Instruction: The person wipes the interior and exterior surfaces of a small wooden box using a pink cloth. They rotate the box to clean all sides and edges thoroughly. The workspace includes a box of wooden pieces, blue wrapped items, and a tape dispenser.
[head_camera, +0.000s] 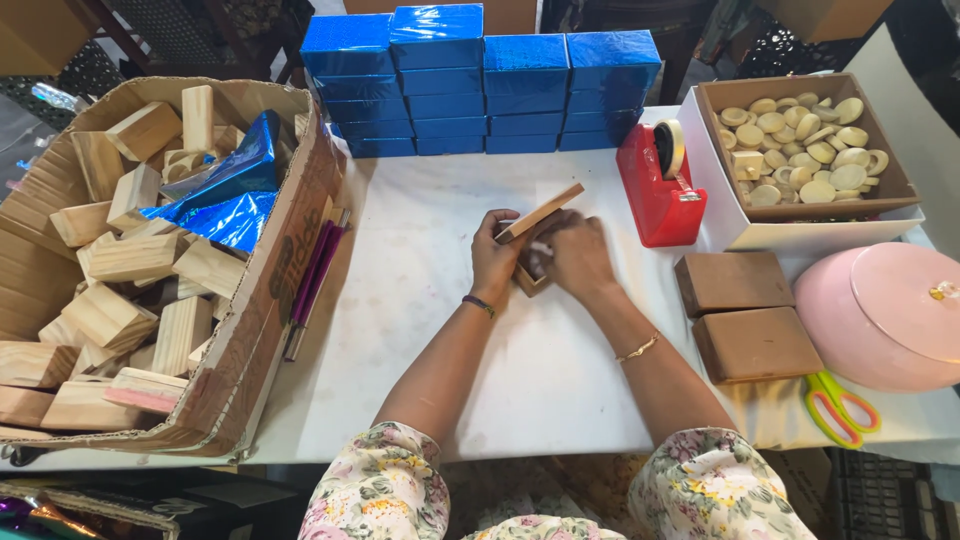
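Both my hands meet at the middle of the white table (420, 230) on a small brown cardboard box (531, 280). My left hand (493, 258) grips the box's left side, and its raised lid flap (541, 211) sticks up above my fingers. My right hand (580, 255) is curled over the box's right side and hides most of it. What lies inside the box is not visible.
A big cardboard carton (270, 330) at left holds several wooden blocks and blue foil. Stacked blue wrapped boxes (480, 80) line the back. At right stand a red tape dispenser (658, 190), a tray of pale round pieces (805, 150), two brown boxes (745, 315), a pink round container (890, 310) and scissors (840, 410).
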